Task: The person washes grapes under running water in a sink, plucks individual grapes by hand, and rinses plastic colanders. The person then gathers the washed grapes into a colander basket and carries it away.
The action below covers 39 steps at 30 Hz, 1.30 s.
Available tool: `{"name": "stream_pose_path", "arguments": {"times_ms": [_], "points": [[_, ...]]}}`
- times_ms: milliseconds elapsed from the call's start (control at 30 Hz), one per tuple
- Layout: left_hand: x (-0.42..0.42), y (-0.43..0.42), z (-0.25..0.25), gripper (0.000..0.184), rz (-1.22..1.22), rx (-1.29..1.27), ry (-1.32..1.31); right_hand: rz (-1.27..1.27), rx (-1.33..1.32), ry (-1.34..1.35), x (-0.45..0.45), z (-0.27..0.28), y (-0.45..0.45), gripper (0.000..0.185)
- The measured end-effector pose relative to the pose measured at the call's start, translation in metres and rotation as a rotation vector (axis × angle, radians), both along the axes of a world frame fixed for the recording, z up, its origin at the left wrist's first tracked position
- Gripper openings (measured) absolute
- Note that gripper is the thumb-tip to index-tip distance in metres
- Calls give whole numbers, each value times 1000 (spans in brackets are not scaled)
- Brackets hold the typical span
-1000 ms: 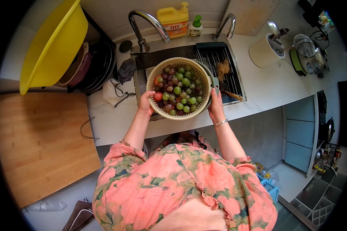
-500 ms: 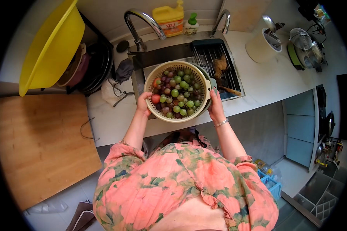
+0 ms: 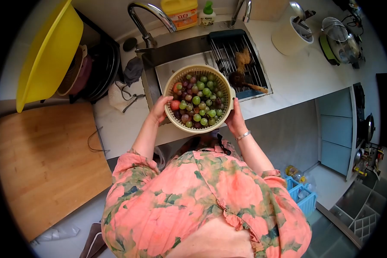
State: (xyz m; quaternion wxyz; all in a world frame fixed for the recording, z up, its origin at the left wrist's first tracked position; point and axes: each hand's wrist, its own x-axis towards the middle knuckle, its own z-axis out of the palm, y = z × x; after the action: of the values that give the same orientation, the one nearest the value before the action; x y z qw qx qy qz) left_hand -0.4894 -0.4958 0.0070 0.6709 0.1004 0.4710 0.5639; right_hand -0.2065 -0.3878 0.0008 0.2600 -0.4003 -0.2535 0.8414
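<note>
Between my hands is a cream colander [image 3: 227,80], held over the front edge of the sink [image 3: 148,81]. Green and purple grapes [image 3: 196,100] fill it, with a red round fruit [image 3: 175,105] by the left wall. My left hand [image 3: 160,109] grips the left rim, thumb over the edge. On the right side my right hand [image 3: 235,119] holds the colander by its handle, fingers partly hidden beneath. The underside of the colander is out of sight.
A drying rack [image 3: 234,56] with a brown-handled brush [image 3: 253,87] sits in the sink's right side. Behind stand a curved faucet [image 3: 152,13] and soap bottle [image 3: 207,16]. At left are a wooden board [image 3: 51,163] and yellow basin [image 3: 47,51]; a utensil holder [image 3: 288,38] stands right.
The colander has come slightly nearer my body relative to the sink, showing more of the sink floor and rack. A grey-green rim seen beneath it at the right is now hidden.
</note>
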Motion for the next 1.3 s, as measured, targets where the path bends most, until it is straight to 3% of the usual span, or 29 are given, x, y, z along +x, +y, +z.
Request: {"name": "stream_pose_path", "arguments": {"times_ms": [133, 367, 433, 467, 533, 667, 767, 833, 1100, 1167, 1300], "points": [[13, 14, 33, 41, 15, 0, 137, 52, 60, -167, -3, 4, 2, 59], [10, 21, 26, 44, -95, -30, 485, -11, -1, -227, -2, 1, -16, 51], [10, 20, 30, 42, -188, -13, 812, -12, -2, -251, 0, 7, -18, 50], [11, 20, 32, 42, -196, -14, 813, -7, 5, -274, 0, 9, -18, 49], [10, 23, 40, 35, -319, -84, 1295, -14, -1, -300, -3, 9, -18, 47], [30, 21, 65, 31, -334, -213, 1537, 37, -7, -371, 4, 1, -20, 45], [33, 18, 63, 29, -261, -225, 1637, 66, -27, -395, 1, 8, -18, 45], [29, 13, 58, 25, -21, -102, 1778, 67, -21, -406, 2, 11, -19, 45], [19, 8, -13, 27, 7, -74, 1749, 249, 93, -488, -5, 18, 0, 47], [18, 7, -27, 28, 24, -50, 1394, 262, 101, -504, -10, 18, 2, 43], [20, 13, -12, 29, -74, -198, 1375, 294, 87, -500, -15, 16, 9, 39]]}}
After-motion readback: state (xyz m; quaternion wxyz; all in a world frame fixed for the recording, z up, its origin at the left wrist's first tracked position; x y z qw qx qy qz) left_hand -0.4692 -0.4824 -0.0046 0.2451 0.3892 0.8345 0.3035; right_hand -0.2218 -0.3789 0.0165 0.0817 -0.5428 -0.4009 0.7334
